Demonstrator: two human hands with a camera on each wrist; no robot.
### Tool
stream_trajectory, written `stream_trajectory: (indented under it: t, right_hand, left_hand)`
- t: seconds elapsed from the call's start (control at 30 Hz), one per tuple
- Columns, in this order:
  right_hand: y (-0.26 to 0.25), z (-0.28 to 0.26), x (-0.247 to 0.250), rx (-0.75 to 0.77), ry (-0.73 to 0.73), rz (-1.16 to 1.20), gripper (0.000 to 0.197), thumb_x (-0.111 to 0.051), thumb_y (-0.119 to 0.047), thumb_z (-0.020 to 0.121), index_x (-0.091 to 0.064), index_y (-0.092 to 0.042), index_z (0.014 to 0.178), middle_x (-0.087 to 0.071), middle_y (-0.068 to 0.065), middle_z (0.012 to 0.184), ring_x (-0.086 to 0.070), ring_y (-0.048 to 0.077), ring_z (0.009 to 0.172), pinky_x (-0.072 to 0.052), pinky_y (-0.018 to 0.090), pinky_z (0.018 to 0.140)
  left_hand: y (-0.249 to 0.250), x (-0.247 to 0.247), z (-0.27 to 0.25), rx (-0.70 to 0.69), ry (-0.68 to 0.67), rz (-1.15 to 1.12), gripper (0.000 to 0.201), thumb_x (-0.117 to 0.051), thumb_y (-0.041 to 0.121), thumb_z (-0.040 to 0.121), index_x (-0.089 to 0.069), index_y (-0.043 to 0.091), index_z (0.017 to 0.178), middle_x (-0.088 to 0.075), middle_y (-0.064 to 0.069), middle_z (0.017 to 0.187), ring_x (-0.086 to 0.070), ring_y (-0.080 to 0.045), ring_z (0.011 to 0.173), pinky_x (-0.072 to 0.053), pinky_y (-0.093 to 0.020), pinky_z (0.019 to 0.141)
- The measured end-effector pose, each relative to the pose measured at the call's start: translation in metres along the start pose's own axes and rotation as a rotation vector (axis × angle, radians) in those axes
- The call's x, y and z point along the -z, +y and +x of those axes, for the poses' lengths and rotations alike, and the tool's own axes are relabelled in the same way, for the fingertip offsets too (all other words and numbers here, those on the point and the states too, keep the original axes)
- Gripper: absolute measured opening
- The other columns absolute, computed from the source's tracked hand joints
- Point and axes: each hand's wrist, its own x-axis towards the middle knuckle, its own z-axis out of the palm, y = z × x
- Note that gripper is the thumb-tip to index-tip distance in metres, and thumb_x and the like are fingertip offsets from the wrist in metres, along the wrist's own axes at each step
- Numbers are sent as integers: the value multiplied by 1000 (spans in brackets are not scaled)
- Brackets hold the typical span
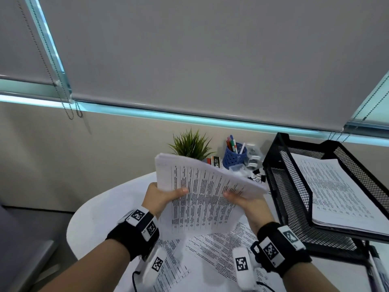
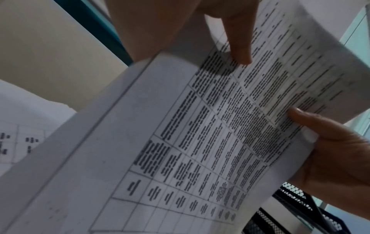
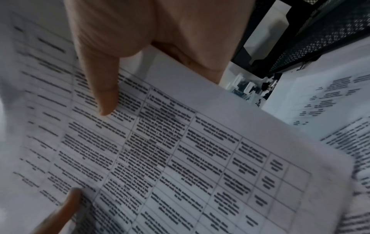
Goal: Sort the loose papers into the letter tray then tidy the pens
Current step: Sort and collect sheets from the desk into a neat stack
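Both hands hold a sheaf of printed papers [image 1: 202, 192] up above the white round table [image 1: 101, 209]. My left hand [image 1: 164, 197] grips its left edge, thumb on top. My right hand [image 1: 240, 199] grips the right edge, thumb on top as well. The wrist views show the same table-printed sheets [image 2: 200, 142] [image 3: 180, 158] with both thumbs pressed on them. A black mesh letter tray [image 1: 282, 178] stands at the right with a pile of papers [image 1: 341, 190] in its top tier. More loose sheets [image 1: 212, 249] lie on the table under my wrists. A blue pen cup [image 1: 234, 154] holds several pens.
A small green plant [image 1: 190, 144] stands at the back of the table beside the pen cup. Binder clips [image 1: 257, 175] and small boxes [image 1: 216, 161] lie between the cup and the tray. A marker [image 1: 376, 264] lies at the far right under the tray.
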Motion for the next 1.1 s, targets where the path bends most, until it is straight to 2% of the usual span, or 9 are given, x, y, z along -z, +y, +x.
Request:
stream_trajectory:
  t: [0.13,0.23,0.33,0.43,0.5,0.63,0.8,0.93,1.1]
  right_hand:
    - [-4,2,3,53,55,14,37,-83,-9,56,-68,-16,89,-75,3,87,-71,15,83,-54,40,80]
    - [8,0,4,-28,73,-25,49,-90,-24,49,-69,-15,93,-75,7,94,-69,23,93,-52,46,90]
    - [25,-1,5,-120,132,-25,66,-90,-36,40,-67,-12,97,-75,5,93,-68,24,96,-50,43,90]
    - [25,1,4,-139,141,-29,47,-87,-22,54,-68,-10,96,-75,4,91,-68,23,94,-51,44,90]
    - [19,2,5,-123,134,-30,31,-82,-15,64,-69,-12,92,-76,3,90,-69,22,91,-52,40,86]
    - [16,5,7,-94,84,-60,17,-72,-12,78,-69,-18,95,-75,3,96,-70,20,94,-53,36,84]
    - [43,6,18,-119,39,-213,24,-62,-4,88,-65,-24,101,-70,-3,108,-66,14,101,-51,29,89]
    - [73,-1,40,-218,12,-326,21,-61,1,86,-63,-10,105,-67,1,102,-63,15,96,-52,18,80]
    - [107,-7,77,-325,22,-746,39,-68,-13,84,-55,-16,122,-55,0,129,-50,16,122,-38,25,100]
  left_hand:
    - [2,0,2,-44,2,-19,51,-88,24,41,-71,16,88,-75,-3,90,-71,-18,85,-55,-35,76]
    - [-13,-1,-4,-4,0,28,37,-87,10,56,-69,18,87,-75,-1,84,-71,-13,82,-55,-31,76]
    - [-32,-4,-14,41,-3,200,19,-79,14,68,-61,17,74,-67,3,60,-62,-5,59,-53,-26,67]
    - [-42,-3,-16,33,31,269,22,-74,25,74,-63,7,77,-67,-8,65,-61,-18,61,-48,-22,59]
    - [-38,-4,-15,14,23,277,21,-71,28,77,-65,9,83,-67,-13,77,-62,-22,71,-50,-23,64]
    - [-29,-3,-13,-23,-28,304,4,-64,27,84,-62,26,87,-68,6,88,-63,-8,84,-47,-20,72]
    - [-45,9,-16,81,-45,375,24,-62,33,84,-61,16,101,-67,-5,93,-63,-24,89,-50,-36,80]
    - [-61,29,-20,145,-6,412,41,-67,33,80,-60,12,114,-67,-7,106,-61,-27,102,-43,-42,99]
    - [-73,60,-21,245,110,409,39,-71,25,78,-63,0,107,-68,-15,105,-62,-31,99,-41,-43,99]
